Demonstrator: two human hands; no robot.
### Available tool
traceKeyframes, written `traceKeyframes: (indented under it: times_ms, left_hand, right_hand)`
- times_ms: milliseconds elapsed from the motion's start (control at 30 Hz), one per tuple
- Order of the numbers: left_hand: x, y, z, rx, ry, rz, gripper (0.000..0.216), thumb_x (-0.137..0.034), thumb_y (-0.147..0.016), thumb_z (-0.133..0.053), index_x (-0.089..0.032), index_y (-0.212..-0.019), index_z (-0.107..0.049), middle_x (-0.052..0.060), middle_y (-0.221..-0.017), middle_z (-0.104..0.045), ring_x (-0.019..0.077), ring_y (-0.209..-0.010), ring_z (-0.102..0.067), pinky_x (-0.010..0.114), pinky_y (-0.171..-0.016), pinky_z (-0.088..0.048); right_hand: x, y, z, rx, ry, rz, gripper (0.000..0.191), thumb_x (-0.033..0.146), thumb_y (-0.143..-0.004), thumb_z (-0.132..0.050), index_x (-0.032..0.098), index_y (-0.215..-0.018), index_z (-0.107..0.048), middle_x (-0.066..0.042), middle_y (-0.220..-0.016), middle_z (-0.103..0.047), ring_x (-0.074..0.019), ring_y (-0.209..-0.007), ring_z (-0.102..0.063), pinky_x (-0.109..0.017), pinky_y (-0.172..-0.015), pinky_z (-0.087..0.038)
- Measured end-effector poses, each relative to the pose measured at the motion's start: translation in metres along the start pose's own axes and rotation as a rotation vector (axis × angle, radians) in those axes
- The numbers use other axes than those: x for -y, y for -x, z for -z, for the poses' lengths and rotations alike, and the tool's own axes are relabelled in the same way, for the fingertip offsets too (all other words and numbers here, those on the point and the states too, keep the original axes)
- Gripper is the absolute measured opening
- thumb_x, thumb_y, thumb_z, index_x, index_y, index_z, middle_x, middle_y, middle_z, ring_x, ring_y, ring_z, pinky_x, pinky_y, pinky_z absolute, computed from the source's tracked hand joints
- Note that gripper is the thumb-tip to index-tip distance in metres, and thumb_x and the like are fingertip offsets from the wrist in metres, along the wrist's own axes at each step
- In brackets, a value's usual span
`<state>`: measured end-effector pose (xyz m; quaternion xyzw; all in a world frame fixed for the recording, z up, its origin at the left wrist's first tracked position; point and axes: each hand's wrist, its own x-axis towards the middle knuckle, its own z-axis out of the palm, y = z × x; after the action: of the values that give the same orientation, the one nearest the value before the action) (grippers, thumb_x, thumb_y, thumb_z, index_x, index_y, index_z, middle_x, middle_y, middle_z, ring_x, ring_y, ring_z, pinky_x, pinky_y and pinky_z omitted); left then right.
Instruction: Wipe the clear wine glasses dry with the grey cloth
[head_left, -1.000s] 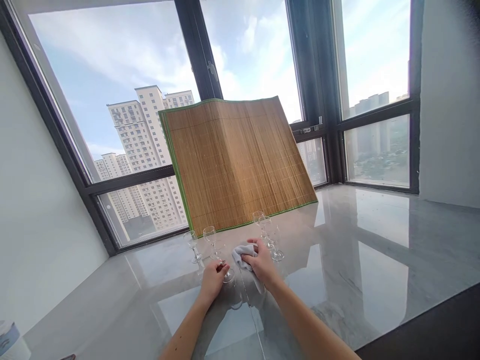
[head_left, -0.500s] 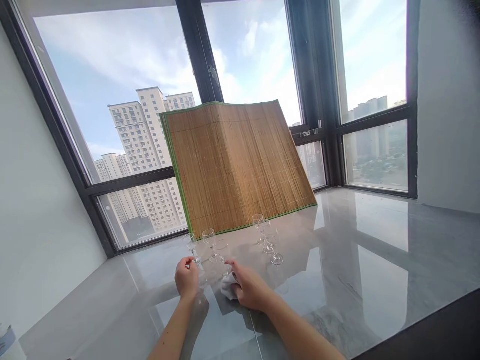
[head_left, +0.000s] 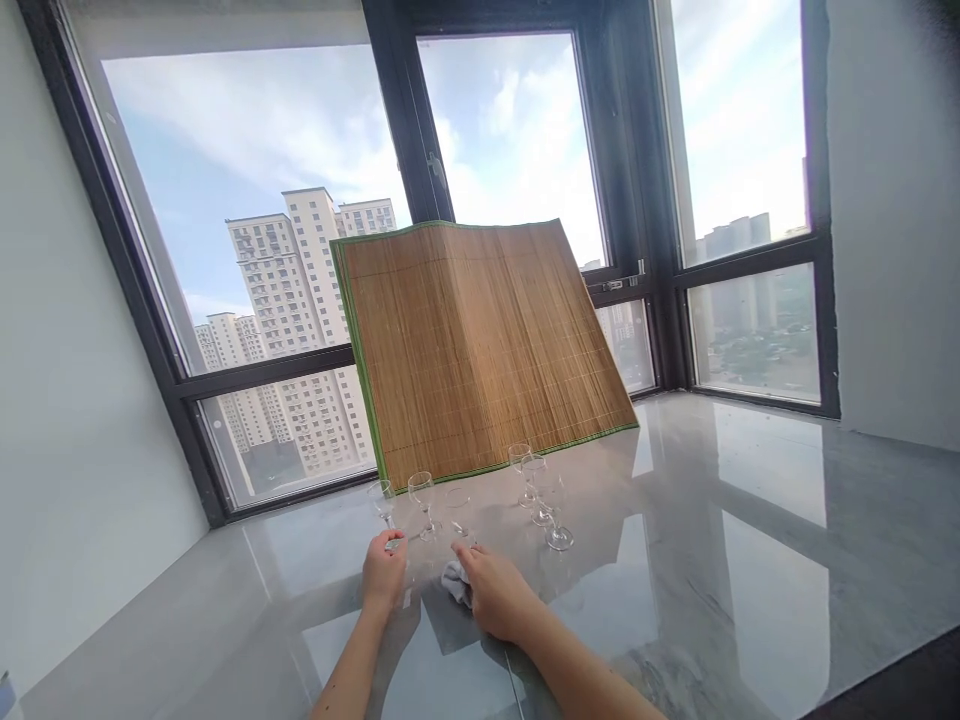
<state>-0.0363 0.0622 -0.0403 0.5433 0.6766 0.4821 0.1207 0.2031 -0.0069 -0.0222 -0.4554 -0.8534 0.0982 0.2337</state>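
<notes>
Small clear stemmed glasses stand in two groups on the glossy grey ledge. My left hand [head_left: 384, 574] is closed at the foot of the leftmost stemmed glass [head_left: 381, 497], which is upright; the fingers pinch its foot. Just behind it stands another stemmed glass [head_left: 422, 492], apart from both hands. My right hand [head_left: 495, 592] is closed around a crumpled pale cloth [head_left: 455, 583]. Its index finger points toward a third, faint glass [head_left: 459, 500], and whether they touch I cannot tell.
Three more stemmed glasses [head_left: 559, 540] stand close together to the right. Behind them a bamboo mat [head_left: 487, 350] with green edging leans against the dark window frame [head_left: 431, 180]. A white wall [head_left: 97, 420] bounds the ledge [head_left: 645, 620] at left.
The view has tilted up a little, so everything sits lower. My left hand has shifted slightly right, with its fingers at the glass foot. My right hand keeps the cloth.
</notes>
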Motion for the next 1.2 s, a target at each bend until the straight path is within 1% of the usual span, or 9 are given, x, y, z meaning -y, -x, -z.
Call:
traceKeyframes:
  times_ms: [167, 333, 433, 600, 767, 867, 967, 1067, 1200]
  left_hand:
    - [-0.007, 0.007, -0.009, 0.003, -0.058, -0.205, 0.024, -0.034, -0.072, -0.051, -0.021, -0.083, -0.068, 0.004, -0.091, -0.068, 0.0171, -0.069, -0.057, 0.03, -0.073, -0.047]
    - [-0.01, 0.012, -0.014, 0.063, -0.07, -0.276, 0.022, -0.032, -0.075, -0.05, -0.02, -0.082, -0.068, 0.005, -0.093, -0.067, 0.0168, -0.071, -0.057, 0.031, -0.075, -0.048]
    - [-0.011, 0.015, -0.017, 0.094, -0.089, -0.306, 0.022, -0.031, -0.077, -0.05, -0.021, -0.083, -0.068, 0.005, -0.093, -0.067, 0.0181, -0.077, -0.06, 0.033, -0.079, -0.05]
    - [-0.012, 0.02, -0.02, 0.139, -0.209, -0.41, 0.024, -0.027, -0.076, -0.053, -0.022, -0.09, -0.072, 0.007, -0.105, -0.067, 0.0236, -0.104, -0.059, 0.039, -0.098, -0.046]
    - [-0.018, 0.027, -0.02, 0.218, -0.306, -0.398, 0.032, -0.029, -0.078, -0.054, -0.022, -0.103, -0.072, 0.009, -0.119, -0.063, 0.0259, -0.117, -0.054, 0.04, -0.104, -0.043]
    - [-0.022, 0.03, -0.018, 0.279, -0.369, -0.357, 0.036, -0.031, -0.079, -0.055, -0.022, -0.109, -0.071, 0.01, -0.129, -0.06, 0.0275, -0.124, -0.049, 0.042, -0.107, -0.04]
    - [-0.025, 0.033, -0.016, 0.349, -0.438, -0.322, 0.044, -0.038, -0.081, -0.056, -0.025, -0.121, -0.068, 0.011, -0.143, -0.051, 0.0304, -0.135, -0.04, 0.047, -0.112, -0.033]
    - [-0.027, 0.034, -0.015, 0.391, -0.466, -0.312, 0.053, -0.046, -0.083, -0.056, -0.028, -0.132, -0.061, 0.01, -0.152, -0.043, 0.0321, -0.143, -0.031, 0.052, -0.116, -0.026]
    - [-0.028, 0.034, -0.015, 0.416, -0.457, -0.323, 0.054, -0.051, -0.085, -0.053, -0.03, -0.134, -0.059, 0.007, -0.155, -0.041, 0.0316, -0.144, -0.032, 0.052, -0.118, -0.021]
  right_hand:
    - [-0.02, -0.002, 0.005, -0.064, -0.009, -0.24, 0.071, 0.001, -0.074, -0.045, 0.015, -0.144, -0.04, -0.015, -0.117, -0.065, -0.027, -0.11, -0.059, -0.032, -0.086, -0.042]
    - [-0.049, -0.016, 0.0, -0.137, -0.047, -0.381, 0.066, -0.001, -0.079, -0.039, 0.015, -0.143, -0.041, -0.016, -0.13, -0.06, -0.0255, -0.13, -0.046, -0.031, -0.093, -0.041]
    - [-0.061, -0.027, -0.004, -0.147, -0.062, -0.394, 0.067, -0.001, -0.08, -0.039, 0.013, -0.145, -0.039, -0.015, -0.134, -0.058, -0.0242, -0.138, -0.039, -0.031, -0.099, -0.04]
    - [-0.077, -0.041, -0.009, -0.173, -0.059, -0.351, 0.062, 0.001, -0.081, -0.04, 0.011, -0.143, -0.042, -0.016, -0.136, -0.057, -0.0244, -0.138, -0.039, -0.032, -0.103, -0.037]
    - [-0.091, -0.054, -0.014, -0.141, -0.064, -0.314, 0.065, 0.003, -0.081, -0.043, 0.012, -0.146, -0.039, -0.016, -0.141, -0.054, -0.0233, -0.138, -0.04, -0.034, -0.108, -0.033]
    - [-0.091, -0.053, -0.014, -0.149, -0.045, -0.307, 0.069, 0.0, -0.079, -0.041, 0.013, -0.147, -0.039, -0.013, -0.141, -0.055, -0.0234, -0.141, -0.035, -0.034, -0.109, -0.031]
    - [-0.08, -0.044, -0.01, -0.15, -0.006, -0.286, 0.068, -0.001, -0.078, -0.042, 0.015, -0.145, -0.042, -0.011, -0.134, -0.061, -0.0251, -0.142, -0.032, -0.036, -0.108, -0.031]
    - [-0.064, -0.032, -0.003, -0.121, 0.002, -0.262, 0.064, 0.0, -0.08, -0.042, 0.014, -0.142, -0.044, -0.013, -0.123, -0.066, -0.0266, -0.13, -0.044, -0.035, -0.101, -0.036]
    - [-0.048, -0.021, 0.003, -0.088, -0.04, -0.278, 0.064, 0.002, -0.08, -0.044, 0.015, -0.143, -0.042, -0.014, -0.117, -0.066, -0.0258, -0.116, -0.053, -0.032, -0.089, -0.041]
